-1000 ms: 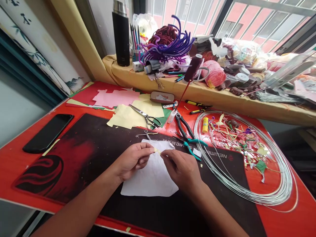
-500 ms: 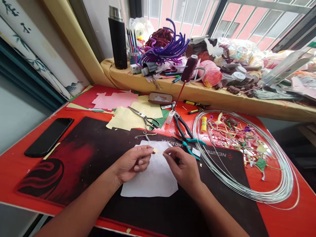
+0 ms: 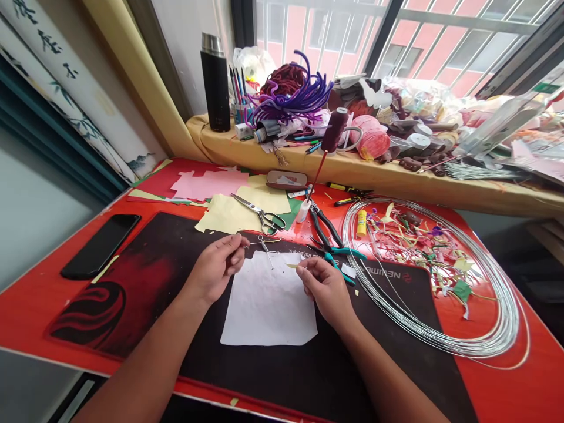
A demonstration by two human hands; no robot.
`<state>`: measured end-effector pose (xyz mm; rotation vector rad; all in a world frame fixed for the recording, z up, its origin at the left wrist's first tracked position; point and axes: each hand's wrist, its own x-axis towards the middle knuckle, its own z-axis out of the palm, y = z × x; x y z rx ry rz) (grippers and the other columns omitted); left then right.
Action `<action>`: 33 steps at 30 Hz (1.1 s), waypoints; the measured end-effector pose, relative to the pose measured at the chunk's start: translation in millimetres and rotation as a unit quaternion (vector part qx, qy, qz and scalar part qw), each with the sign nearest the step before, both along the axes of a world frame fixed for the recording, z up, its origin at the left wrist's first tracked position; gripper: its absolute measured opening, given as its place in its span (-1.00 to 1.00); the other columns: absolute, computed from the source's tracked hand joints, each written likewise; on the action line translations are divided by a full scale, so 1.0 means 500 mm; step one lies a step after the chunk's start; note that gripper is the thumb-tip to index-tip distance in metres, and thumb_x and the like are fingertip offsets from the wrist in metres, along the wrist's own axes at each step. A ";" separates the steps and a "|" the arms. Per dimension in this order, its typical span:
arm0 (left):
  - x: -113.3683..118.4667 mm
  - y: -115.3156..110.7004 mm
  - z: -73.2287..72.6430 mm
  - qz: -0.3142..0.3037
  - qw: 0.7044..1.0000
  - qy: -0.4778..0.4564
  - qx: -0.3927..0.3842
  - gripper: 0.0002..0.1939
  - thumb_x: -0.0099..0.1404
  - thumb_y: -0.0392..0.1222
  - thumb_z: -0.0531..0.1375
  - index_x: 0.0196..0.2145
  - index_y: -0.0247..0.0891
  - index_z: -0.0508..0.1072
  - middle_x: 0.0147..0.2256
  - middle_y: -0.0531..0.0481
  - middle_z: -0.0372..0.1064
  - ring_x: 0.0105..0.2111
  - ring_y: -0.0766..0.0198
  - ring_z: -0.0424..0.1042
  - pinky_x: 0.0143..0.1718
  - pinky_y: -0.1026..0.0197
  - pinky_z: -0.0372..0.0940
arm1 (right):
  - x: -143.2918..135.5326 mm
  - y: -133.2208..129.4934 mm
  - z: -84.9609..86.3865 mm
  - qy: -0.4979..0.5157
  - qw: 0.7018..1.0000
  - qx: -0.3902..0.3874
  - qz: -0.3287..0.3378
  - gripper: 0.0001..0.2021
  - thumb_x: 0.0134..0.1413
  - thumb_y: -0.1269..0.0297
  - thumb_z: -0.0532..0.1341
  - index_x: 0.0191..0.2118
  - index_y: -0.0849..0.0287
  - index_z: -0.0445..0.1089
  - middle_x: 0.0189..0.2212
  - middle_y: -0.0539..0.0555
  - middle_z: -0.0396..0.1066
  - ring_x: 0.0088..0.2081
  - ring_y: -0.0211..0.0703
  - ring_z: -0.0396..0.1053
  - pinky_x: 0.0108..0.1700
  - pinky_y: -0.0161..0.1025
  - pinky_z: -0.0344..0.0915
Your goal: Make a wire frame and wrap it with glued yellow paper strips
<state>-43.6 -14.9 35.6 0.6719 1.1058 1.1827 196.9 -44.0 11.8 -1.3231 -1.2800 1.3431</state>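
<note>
Between the thumb and index finger of my right hand (image 3: pixel 324 288) is a small pale yellow paper piece (image 3: pixel 291 266), its pointed end sticking out leftward. My left hand (image 3: pixel 218 264) is closed in a pinch left of it; whatever it holds, if anything, is too small to make out. Both hands hover above a white sheet (image 3: pixel 268 311) lying on the dark desk mat (image 3: pixel 207 364). Just beyond the sheet's far edge lie thin metal pieces (image 3: pixel 267 249), their kind unclear.
Scissors (image 3: pixel 259 212) rest on yellow paper (image 3: pixel 227 216). Pliers (image 3: pixel 326 226) and a large wire coil (image 3: pixel 497 329) lie at right, with paper scraps (image 3: pixel 423 252) inside the coil. A small bottle (image 3: pixel 304 211) holds a stick. At left is a black phone (image 3: pixel 101 245).
My hands have moved apart, the left one going left and slightly up. The yellow paper piece, between both hands before, is now in my right hand only. The view has shifted slightly.
</note>
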 end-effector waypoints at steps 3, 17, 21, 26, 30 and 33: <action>0.003 0.000 -0.001 -0.014 0.998 0.060 0.029 -0.70 0.21 -0.09 0.36 -0.17 -0.33 0.55 -0.50 0.06 0.37 -0.62 0.47 0.21 -0.61 0.37 -0.03 | 0.002 0.003 0.001 0.063 0.997 -0.037 -0.010 -0.66 0.13 -0.04 0.37 -0.27 0.16 0.41 -0.66 -0.15 0.19 -0.65 -0.33 0.09 -0.59 -0.35 0.00; -0.021 0.058 0.009 -0.089 0.839 0.521 0.133 -0.67 0.34 0.05 0.21 -0.06 -0.15 0.58 -0.23 -0.02 0.58 -0.28 0.14 0.51 -0.25 0.18 0.33 | 0.005 0.009 -0.005 0.126 0.990 -0.062 -0.012 -0.60 0.03 -0.07 0.43 -0.29 0.17 0.41 -0.66 -0.15 0.20 -0.65 -0.37 0.08 -0.61 -0.38 -0.04; -0.013 0.115 0.017 -0.167 0.719 0.650 0.180 -0.70 0.34 -0.06 0.18 -0.06 -0.14 0.60 -0.12 -0.08 0.58 -0.10 0.03 0.50 -0.14 0.14 0.32 | 0.005 0.009 -0.009 0.135 0.989 -0.056 -0.014 -0.61 0.02 -0.07 0.43 -0.30 0.16 0.41 -0.66 -0.16 0.19 -0.66 -0.37 0.07 -0.62 -0.38 -0.05; -0.006 0.171 -0.008 -0.254 0.682 0.663 0.175 -0.82 0.27 -0.10 0.22 -0.23 -0.13 0.61 -0.21 -0.05 0.58 -0.18 0.05 0.52 -0.23 0.17 0.28 | 0.005 0.008 -0.015 0.125 0.991 -0.049 -0.005 -0.62 0.05 -0.06 0.41 -0.29 0.16 0.41 -0.67 -0.16 0.19 -0.66 -0.37 0.08 -0.62 -0.38 -0.05; -0.012 0.190 -0.029 -0.280 0.712 0.622 0.167 -0.91 0.20 -0.13 0.27 -0.36 -0.13 0.57 -0.31 -0.01 0.57 -0.30 0.13 0.50 -0.32 0.20 0.23 | 0.004 0.008 -0.015 0.116 0.992 -0.046 0.003 -0.63 0.07 -0.06 0.39 -0.28 0.16 0.40 -0.66 -0.15 0.20 -0.65 -0.36 0.10 -0.61 -0.38 -0.02; -0.015 0.197 -0.034 -0.285 0.746 0.581 0.158 -0.92 0.13 -0.14 0.30 -0.41 -0.16 0.54 -0.37 -0.01 0.55 -0.35 0.14 0.48 -0.35 0.20 0.22 | 0.004 0.008 -0.013 0.116 0.992 -0.047 0.008 -0.63 0.06 -0.06 0.39 -0.28 0.16 0.40 -0.66 -0.15 0.20 -0.65 -0.36 0.10 -0.61 -0.37 -0.01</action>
